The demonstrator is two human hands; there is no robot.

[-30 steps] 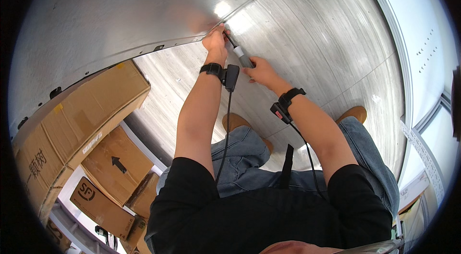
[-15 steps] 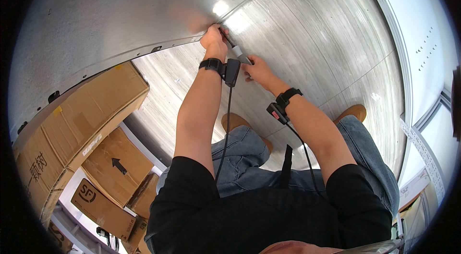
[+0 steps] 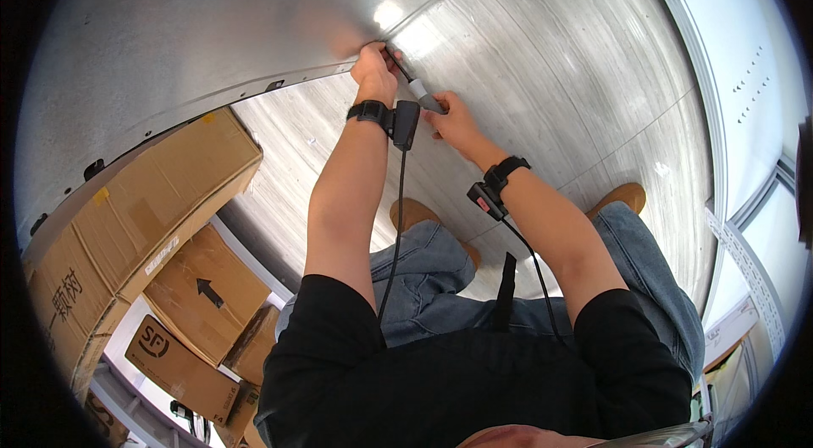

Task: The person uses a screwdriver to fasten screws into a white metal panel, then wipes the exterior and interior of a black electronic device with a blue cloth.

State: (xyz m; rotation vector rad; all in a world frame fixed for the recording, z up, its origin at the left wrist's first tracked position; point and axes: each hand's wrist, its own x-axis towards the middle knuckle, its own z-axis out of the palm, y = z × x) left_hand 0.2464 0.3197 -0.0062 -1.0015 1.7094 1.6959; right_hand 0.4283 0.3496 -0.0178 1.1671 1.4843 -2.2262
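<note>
Brown cardboard boxes (image 3: pixel 144 219) with pale rectangular labels stack at left. On brushed sheet-metal floor (image 3: pixel 576 92), right hand (image 3: pixel 450 118) grips a slim grey-handled tool (image 3: pixel 421 92); left hand (image 3: pixel 374 67) closes around its tip at the seam.

Brushed glossy metal floor (image 3: pixel 576 84); matt cardboard boxes (image 3: pixel 161 194); denim trousers (image 3: pixel 440 279).

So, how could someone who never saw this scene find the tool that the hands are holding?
Start at the shiny metal floor and follow it to the seam under the metal wall. There the left hand and right hand meet around a thin tool. It is the only slim, grey-handled rod there, slanting into the seam.
</note>
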